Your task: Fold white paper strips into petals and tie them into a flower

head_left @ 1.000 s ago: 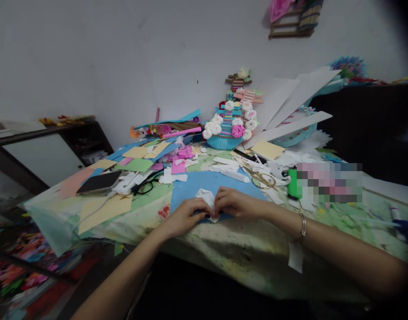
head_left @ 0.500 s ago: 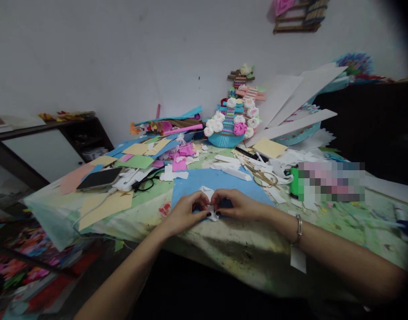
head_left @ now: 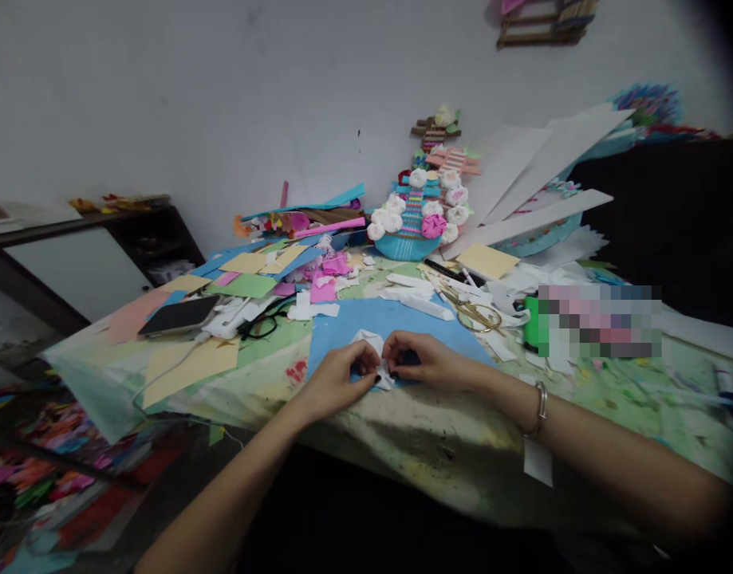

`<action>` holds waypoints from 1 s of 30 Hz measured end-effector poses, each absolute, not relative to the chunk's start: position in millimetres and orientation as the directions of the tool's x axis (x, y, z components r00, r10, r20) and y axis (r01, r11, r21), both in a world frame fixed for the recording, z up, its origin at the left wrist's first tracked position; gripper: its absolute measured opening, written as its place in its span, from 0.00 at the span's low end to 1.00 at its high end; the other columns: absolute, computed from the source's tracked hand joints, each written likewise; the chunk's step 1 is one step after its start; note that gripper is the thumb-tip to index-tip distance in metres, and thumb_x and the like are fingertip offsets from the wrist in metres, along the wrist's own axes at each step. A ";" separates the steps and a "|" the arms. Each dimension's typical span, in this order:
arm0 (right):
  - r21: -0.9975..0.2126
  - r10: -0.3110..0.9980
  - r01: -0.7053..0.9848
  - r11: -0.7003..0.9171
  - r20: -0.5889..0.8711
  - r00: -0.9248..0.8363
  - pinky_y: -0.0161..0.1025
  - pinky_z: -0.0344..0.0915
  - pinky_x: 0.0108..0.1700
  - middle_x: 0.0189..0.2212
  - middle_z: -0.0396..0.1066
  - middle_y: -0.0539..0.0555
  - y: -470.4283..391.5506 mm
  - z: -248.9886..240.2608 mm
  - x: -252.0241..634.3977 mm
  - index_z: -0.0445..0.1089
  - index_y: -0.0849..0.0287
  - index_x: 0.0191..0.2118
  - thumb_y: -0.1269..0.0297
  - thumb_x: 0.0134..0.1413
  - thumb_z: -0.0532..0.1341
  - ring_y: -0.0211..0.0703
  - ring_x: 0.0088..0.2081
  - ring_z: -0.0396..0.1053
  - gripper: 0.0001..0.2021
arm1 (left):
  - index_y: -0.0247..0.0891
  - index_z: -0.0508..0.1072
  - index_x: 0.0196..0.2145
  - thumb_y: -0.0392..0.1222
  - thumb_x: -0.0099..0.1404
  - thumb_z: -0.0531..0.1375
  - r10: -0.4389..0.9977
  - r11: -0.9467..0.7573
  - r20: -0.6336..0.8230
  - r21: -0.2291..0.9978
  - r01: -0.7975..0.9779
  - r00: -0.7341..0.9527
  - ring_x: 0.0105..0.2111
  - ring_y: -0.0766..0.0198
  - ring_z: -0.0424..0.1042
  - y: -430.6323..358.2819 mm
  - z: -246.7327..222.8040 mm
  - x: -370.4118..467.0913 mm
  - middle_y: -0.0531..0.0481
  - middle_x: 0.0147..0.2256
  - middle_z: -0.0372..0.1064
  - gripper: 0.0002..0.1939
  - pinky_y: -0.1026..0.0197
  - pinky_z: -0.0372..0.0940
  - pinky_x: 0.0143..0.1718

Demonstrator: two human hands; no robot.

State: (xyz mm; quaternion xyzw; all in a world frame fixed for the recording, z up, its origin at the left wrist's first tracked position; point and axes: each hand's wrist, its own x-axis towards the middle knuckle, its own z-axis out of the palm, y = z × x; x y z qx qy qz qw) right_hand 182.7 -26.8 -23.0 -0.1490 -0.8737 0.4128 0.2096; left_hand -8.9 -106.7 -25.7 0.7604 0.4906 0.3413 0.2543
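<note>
Both hands meet over a small piece of white crepe-like paper (head_left: 369,338) near the front edge of the table. My left hand (head_left: 342,375) has its thumb and fingers curled in a pinch on the paper's left side. My right hand (head_left: 423,359) pinches it from the right, thumb and forefinger close together. Part of the white paper stands up behind the fingertips and a bit hangs below them; the rest is hidden by the fingers. Under the hands lies a blue sheet (head_left: 342,319) on the table.
A flower-decorated blue craft piece (head_left: 407,245) stands against the wall. Gold-handled scissors (head_left: 478,317) and white strips lie beyond the right hand. To the left are a phone (head_left: 179,316), a cable, black glasses (head_left: 262,325) and coloured paper sheets (head_left: 246,287). A green object (head_left: 532,323) sits at right.
The white paper spreads a little more to the left behind the fingers, and the fingertips have shifted slightly on it. The whole view has moved slightly.
</note>
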 end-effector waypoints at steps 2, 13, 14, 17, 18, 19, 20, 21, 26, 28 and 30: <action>-0.785 0.448 0.088 0.614 0.255 -0.857 0.33 0.61 0.34 0.30 0.67 0.50 -26.4 -23.6 181.8 0.63 0.61 0.38 0.73 0.51 0.59 0.35 0.31 0.64 0.07 | 0.35 0.68 0.33 0.32 0.58 0.55 0.922 -0.385 0.267 0.712 0.587 0.280 0.30 0.67 0.65 -106.3 -25.6 -8.7 0.53 0.29 0.66 0.04 0.66 0.60 0.32; -0.727 0.482 0.120 0.676 0.313 -0.818 0.35 0.61 0.36 0.31 0.65 0.50 -25.2 -27.7 179.4 0.62 0.60 0.34 0.73 0.50 0.59 0.36 0.32 0.64 0.05 | 0.36 0.68 0.33 0.32 0.58 0.54 0.915 -0.401 0.276 0.688 0.605 0.293 0.30 0.67 0.65 -106.5 -25.0 -7.7 0.53 0.29 0.66 0.05 0.66 0.59 0.32; -0.714 0.474 0.114 0.690 0.328 -0.817 0.35 0.61 0.37 0.31 0.65 0.51 -25.6 -27.2 180.1 0.62 0.60 0.35 0.73 0.50 0.59 0.37 0.33 0.64 0.06 | 0.36 0.68 0.33 0.32 0.58 0.54 0.916 -0.400 0.275 0.691 0.602 0.292 0.30 0.67 0.65 -106.4 -25.4 -8.2 0.53 0.29 0.66 0.05 0.66 0.59 0.32; -0.685 0.445 0.093 0.723 0.359 -0.820 0.36 0.62 0.38 0.32 0.66 0.51 -27.5 -25.1 182.6 0.61 0.59 0.36 0.74 0.50 0.60 0.36 0.34 0.65 0.07 | 0.36 0.68 0.33 0.32 0.58 0.55 0.919 -0.394 0.274 0.702 0.594 0.285 0.30 0.67 0.65 -106.3 -26.4 -10.0 0.53 0.29 0.65 0.04 0.66 0.59 0.32; -0.680 0.437 0.084 0.728 0.367 -0.821 0.36 0.62 0.38 0.33 0.66 0.51 -28.1 -24.4 183.3 0.61 0.59 0.36 0.73 0.51 0.60 0.36 0.34 0.65 0.07 | 0.36 0.68 0.33 0.32 0.58 0.55 0.919 -0.393 0.275 0.705 0.590 0.284 0.30 0.67 0.64 -106.2 -26.5 -10.6 0.54 0.29 0.65 0.04 0.66 0.59 0.32; -0.679 0.429 0.075 0.731 0.372 -0.823 0.35 0.62 0.38 0.32 0.66 0.51 -28.6 -24.0 183.8 0.61 0.59 0.36 0.73 0.51 0.60 0.36 0.34 0.65 0.07 | 0.36 0.68 0.33 0.33 0.58 0.55 0.918 -0.394 0.274 0.708 0.586 0.286 0.30 0.67 0.64 -106.2 -26.5 -11.0 0.54 0.29 0.65 0.04 0.66 0.59 0.32; -0.680 0.423 0.066 0.730 0.373 -0.826 0.35 0.62 0.38 0.33 0.66 0.51 -28.9 -23.9 184.0 0.60 0.59 0.36 0.73 0.52 0.59 0.36 0.34 0.65 0.07 | 0.36 0.67 0.33 0.33 0.58 0.55 0.918 -0.394 0.273 0.712 0.581 0.288 0.30 0.67 0.64 -106.2 -26.3 -11.2 0.54 0.29 0.65 0.04 0.66 0.59 0.32; -0.683 0.416 0.058 0.728 0.373 -0.829 0.35 0.62 0.38 0.32 0.66 0.51 -29.1 -24.0 183.9 0.60 0.59 0.36 0.72 0.52 0.59 0.36 0.34 0.65 0.06 | 0.37 0.67 0.33 0.33 0.58 0.55 0.918 -0.394 0.272 0.717 0.576 0.289 0.30 0.67 0.64 -106.3 -26.1 -11.3 0.54 0.29 0.65 0.04 0.66 0.59 0.32; -0.703 0.417 0.057 0.709 0.353 -0.838 0.34 0.63 0.36 0.31 0.65 0.50 -29.2 -26.1 181.9 0.60 0.59 0.35 0.74 0.51 0.57 0.35 0.33 0.64 0.06 | 0.36 0.68 0.32 0.33 0.58 0.55 0.920 -0.389 0.268 0.722 0.572 0.288 0.30 0.67 0.64 -107.1 -25.8 -9.8 0.54 0.29 0.65 0.04 0.66 0.60 0.33; -0.702 0.427 0.074 0.708 0.342 -0.837 0.35 0.62 0.37 0.32 0.66 0.51 -29.7 -26.0 181.4 0.60 0.59 0.36 0.75 0.51 0.57 0.36 0.33 0.64 0.06 | 0.36 0.68 0.32 0.32 0.58 0.55 0.918 -0.394 0.273 0.714 0.579 0.287 0.30 0.67 0.64 -107.3 -26.1 -9.2 0.54 0.28 0.65 0.04 0.66 0.59 0.32; -0.694 0.429 0.093 0.714 0.329 -0.841 0.34 0.62 0.37 0.32 0.66 0.51 -30.1 -25.6 181.4 0.60 0.59 0.36 0.74 0.51 0.57 0.36 0.33 0.64 0.07 | 0.36 0.67 0.32 0.32 0.58 0.55 0.915 -0.401 0.282 0.703 0.587 0.287 0.30 0.68 0.64 -107.4 -26.4 -8.7 0.54 0.28 0.65 0.03 0.66 0.59 0.32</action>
